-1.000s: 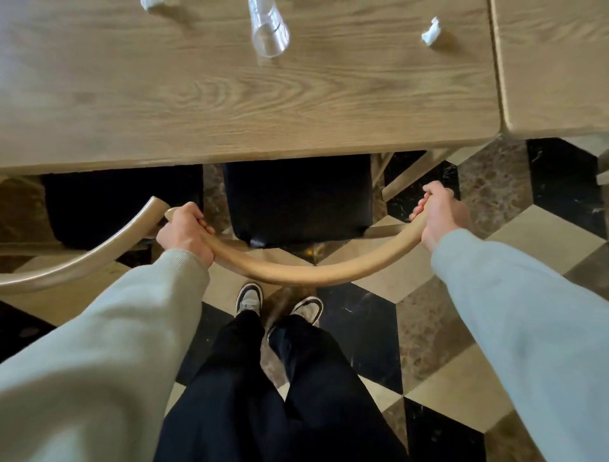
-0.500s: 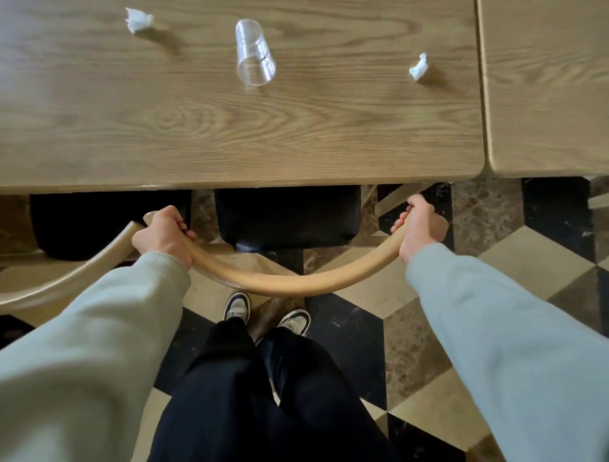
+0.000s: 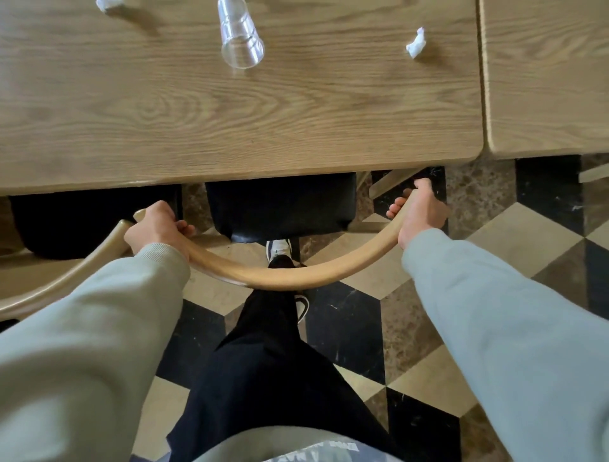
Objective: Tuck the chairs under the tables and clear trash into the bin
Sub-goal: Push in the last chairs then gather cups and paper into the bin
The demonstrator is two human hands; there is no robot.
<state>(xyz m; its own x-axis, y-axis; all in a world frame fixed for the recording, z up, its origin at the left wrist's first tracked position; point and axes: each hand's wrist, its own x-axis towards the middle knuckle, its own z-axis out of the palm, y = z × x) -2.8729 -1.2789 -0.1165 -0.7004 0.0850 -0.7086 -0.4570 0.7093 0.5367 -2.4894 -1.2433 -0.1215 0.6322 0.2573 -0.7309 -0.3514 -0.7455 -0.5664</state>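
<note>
A chair with a curved wooden back rail [image 3: 280, 275] and a black seat [image 3: 280, 204] stands in front of me, its seat mostly under the wooden table [image 3: 164, 132]. My left hand [image 3: 156, 227] grips the rail's left end and my right hand [image 3: 420, 211] grips its right end. On the table lie a clear plastic cup [image 3: 240, 36] on its side, a crumpled white paper [image 3: 416, 43] to its right and another crumpled paper [image 3: 107, 4] at the top left edge.
A second chair [image 3: 66, 270] with a black seat sits at the left, its rail touching the one I hold. Another table [image 3: 547, 82] adjoins on the right. The floor is black, beige and brown tile. My foot [image 3: 279, 247] is under the held chair.
The chair has slid further under the table, so less of the black seat shows. I have stepped forward, with one foot now beneath the seat's rear edge.
</note>
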